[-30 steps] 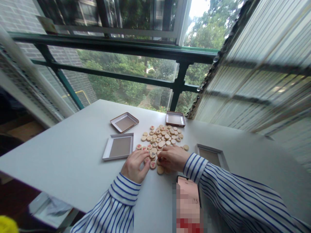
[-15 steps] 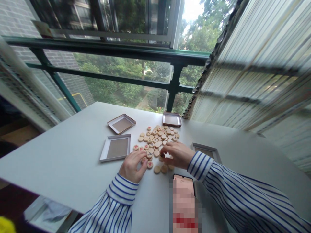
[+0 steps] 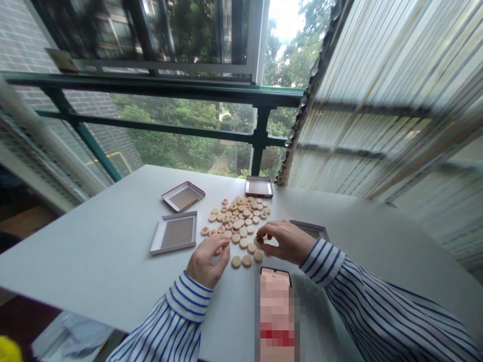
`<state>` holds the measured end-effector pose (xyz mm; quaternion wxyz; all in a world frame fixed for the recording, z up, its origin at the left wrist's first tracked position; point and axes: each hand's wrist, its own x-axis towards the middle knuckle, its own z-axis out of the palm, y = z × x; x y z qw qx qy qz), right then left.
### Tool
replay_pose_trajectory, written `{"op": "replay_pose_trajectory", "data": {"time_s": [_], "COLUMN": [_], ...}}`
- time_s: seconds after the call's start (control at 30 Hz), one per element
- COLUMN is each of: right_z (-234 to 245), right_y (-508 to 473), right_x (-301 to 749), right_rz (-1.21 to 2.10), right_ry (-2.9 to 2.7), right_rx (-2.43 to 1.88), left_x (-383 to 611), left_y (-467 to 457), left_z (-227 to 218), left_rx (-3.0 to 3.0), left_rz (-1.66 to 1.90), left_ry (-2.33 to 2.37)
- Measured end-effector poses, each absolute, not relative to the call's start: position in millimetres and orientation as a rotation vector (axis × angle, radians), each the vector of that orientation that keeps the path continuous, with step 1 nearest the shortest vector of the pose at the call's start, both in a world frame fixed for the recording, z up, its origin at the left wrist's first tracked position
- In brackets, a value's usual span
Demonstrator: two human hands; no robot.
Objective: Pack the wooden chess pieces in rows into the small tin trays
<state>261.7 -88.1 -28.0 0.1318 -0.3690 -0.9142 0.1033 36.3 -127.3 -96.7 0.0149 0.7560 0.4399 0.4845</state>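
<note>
1. White table (image 3: 109, 251): xiangqi pieces (image 3: 238, 224) lie beyond the pixelated smartphone (image 3: 276, 301).
2. Left of it, our left hand (image 3: 206, 261) curls; we cannot tell its hold.
3. Beyond it, our right hand (image 3: 290, 240) pinches one half-hidden piece (image 3: 258, 241).

A white table (image 3: 109, 241) stands before a window (image 3: 196, 37) lit by daylight. A green rail (image 3: 169, 89) with 2 long bars crosses it; beyond are trees (image 3: 162, 148) and a path (image 3: 222, 160). A grey brick wall (image 3: 17, 37) rises at left; a sheer striped curtain (image 3: 362, 128) hangs at right.
</note>
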Motion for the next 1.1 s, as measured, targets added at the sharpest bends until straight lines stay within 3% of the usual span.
{"op": "replay_pose_trajectory", "data": {"time_s": [0.53, 1.1], "right_z": [-35.9, -34.0], "right_y": [-110.3, -118.1], "right_x": [305.7, 335.0], "right_rz": [0.368, 0.413], "right_ry": [-2.501, -2.373], "right_rx": [-1.118, -1.162], "left_x": [91.5, 153.2], "left_y": [-126.6, -103.6], "left_z": [-75.7, -61.2], "left_rx": [2.119, 1.871], "left_rz": [1.278, 1.047], "left_ry": [1.425, 1.108]}}
